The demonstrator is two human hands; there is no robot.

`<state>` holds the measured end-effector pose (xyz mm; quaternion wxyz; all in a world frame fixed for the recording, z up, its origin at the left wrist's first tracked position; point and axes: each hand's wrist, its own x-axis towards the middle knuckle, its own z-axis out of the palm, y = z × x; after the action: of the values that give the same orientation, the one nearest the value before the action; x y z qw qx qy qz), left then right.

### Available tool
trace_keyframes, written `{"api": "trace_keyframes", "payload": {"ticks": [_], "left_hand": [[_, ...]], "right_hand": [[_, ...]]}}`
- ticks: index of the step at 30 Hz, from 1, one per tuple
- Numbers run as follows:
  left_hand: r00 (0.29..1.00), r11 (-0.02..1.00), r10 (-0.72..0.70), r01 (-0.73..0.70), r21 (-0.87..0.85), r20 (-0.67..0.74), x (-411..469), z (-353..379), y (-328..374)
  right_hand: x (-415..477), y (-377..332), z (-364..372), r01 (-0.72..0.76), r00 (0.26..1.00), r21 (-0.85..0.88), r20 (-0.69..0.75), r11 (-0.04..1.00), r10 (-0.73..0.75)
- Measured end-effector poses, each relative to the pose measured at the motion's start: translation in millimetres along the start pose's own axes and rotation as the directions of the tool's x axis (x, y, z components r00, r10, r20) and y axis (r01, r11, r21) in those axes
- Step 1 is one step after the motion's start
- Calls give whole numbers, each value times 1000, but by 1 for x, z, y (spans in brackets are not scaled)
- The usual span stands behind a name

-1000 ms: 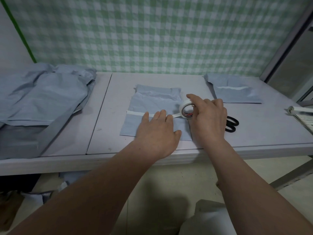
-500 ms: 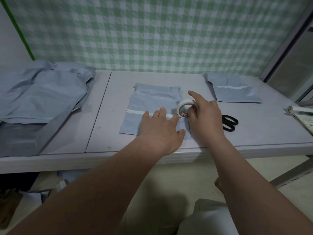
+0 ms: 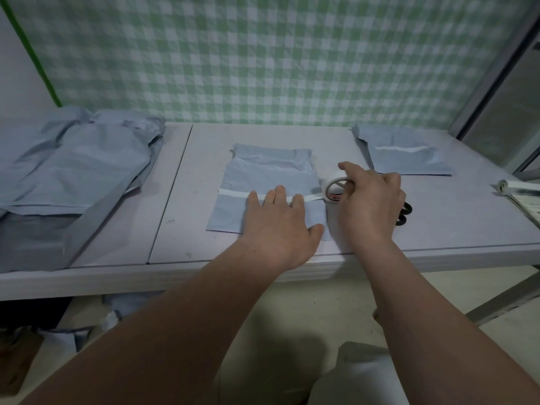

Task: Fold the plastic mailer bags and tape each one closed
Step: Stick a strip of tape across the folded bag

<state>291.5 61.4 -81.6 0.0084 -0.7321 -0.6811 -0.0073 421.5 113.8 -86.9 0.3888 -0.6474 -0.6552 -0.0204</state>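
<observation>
A folded grey mailer bag [image 3: 263, 176] lies flat in the middle of the table. A strip of white tape [image 3: 233, 193] runs across it from its left edge. My left hand [image 3: 280, 226] presses flat on the bag and the tape, fingers spread. My right hand [image 3: 369, 203] grips the white tape roll [image 3: 333, 190] just past the bag's right edge, with the tape still joined to the roll. A second folded, taped bag [image 3: 403, 154] lies at the back right.
A heap of unfolded grey mailer bags [image 3: 70, 168] covers the table's left end. Black scissors [image 3: 404, 213] lie partly hidden behind my right hand. Some rolled paper [image 3: 517, 188] sits at the right edge. A checked green cloth hangs behind the table [image 3: 453, 217].
My right hand has drawn the tape roll to the right, off the bag's edge. My left hand has slid right along the tape.
</observation>
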Motion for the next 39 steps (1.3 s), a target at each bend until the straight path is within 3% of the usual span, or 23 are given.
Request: {"api": "trace_keyframes", "payload": {"ticks": [8,16,25,32,39], "left_hand": [[996,999,0,-3,42,89,3,-8,5],[994,998,-25,20,53,104,3,-10,11],[994,997,-28,19,79,109,1,-13,11],[987,994,-55,40,99,151,2,-16,19],[990,996,-67,59,65,122,3,-13,22]], "right_hand": [[0,0,4,88,996,-64,-4,994,-88],[4,6,0,-4,983,-34,182,999,10],[0,7,-6,-37,999,-99,25,994,40],[-1,4,-6,164,981,-2,103,987,-162],[3,-2,-2,86,983,-39,163,995,-79]]}}
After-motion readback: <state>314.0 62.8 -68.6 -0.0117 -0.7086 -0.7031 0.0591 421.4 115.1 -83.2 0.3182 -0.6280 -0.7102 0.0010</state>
